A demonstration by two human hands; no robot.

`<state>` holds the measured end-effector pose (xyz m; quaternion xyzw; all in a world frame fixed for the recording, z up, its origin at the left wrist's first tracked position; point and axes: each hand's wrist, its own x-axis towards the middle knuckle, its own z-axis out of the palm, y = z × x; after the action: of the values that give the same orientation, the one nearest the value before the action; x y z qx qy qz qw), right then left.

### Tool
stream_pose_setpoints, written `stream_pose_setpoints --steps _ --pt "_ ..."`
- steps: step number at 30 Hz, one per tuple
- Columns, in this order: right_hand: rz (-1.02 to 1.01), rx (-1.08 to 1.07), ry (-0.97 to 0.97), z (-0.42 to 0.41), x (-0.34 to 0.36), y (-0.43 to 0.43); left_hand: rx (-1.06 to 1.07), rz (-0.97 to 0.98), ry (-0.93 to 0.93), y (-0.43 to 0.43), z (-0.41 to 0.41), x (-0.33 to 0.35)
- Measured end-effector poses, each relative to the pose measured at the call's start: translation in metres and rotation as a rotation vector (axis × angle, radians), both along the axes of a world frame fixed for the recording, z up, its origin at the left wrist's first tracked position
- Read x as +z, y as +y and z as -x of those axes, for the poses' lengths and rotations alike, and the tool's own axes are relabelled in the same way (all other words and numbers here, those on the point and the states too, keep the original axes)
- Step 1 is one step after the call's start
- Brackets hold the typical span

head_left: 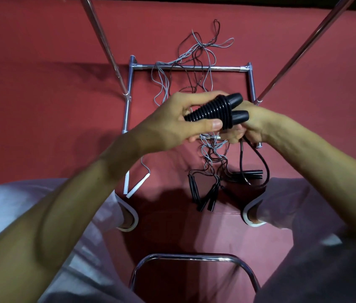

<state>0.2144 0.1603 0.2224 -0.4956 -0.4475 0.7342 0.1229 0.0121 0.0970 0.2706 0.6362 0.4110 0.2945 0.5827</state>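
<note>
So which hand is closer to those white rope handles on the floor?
Left. The left hand is above and right of the white handles, gripping the black rope bundle; the right hand is farther right, beyond that bundle.

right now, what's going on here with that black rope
A seated person holds a black rope coiled tightly round its two handles. The left hand grips the wound handles, thumb on the coils. The right hand holds the rope's free part, and a loop hangs below it. Other ropes drape over a metal rack.
</note>
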Motion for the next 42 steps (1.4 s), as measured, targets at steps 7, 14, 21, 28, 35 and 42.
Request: stream_pose_setpoints --steps 7,14,21,28,35,42 --pt "-0.218 -0.249 0.003 0.002 0.022 0.006 0.113 0.524 -0.216 0.010 0.012 -0.004" --pt "-1.438 0.073 -0.489 -0.016 0.024 -0.006 0.026 0.881 -0.402 0.020 0.021 0.005" --pt "-0.907 0.158 -0.245 -0.032 0.042 0.013 -0.011 0.879 -0.448 0.018 0.020 0.001" --pt "-0.278 0.042 0.079 -0.012 0.033 -0.005 0.128 0.621 -0.339 0.016 0.014 -0.010" --pt "-0.103 -0.025 0.224 -0.005 0.035 -0.009 0.231 0.271 -0.120 0.021 0.025 -0.004" --pt "-0.234 -0.081 -0.102 0.002 0.034 -0.013 0.321 0.141 0.021 0.021 0.018 -0.024"
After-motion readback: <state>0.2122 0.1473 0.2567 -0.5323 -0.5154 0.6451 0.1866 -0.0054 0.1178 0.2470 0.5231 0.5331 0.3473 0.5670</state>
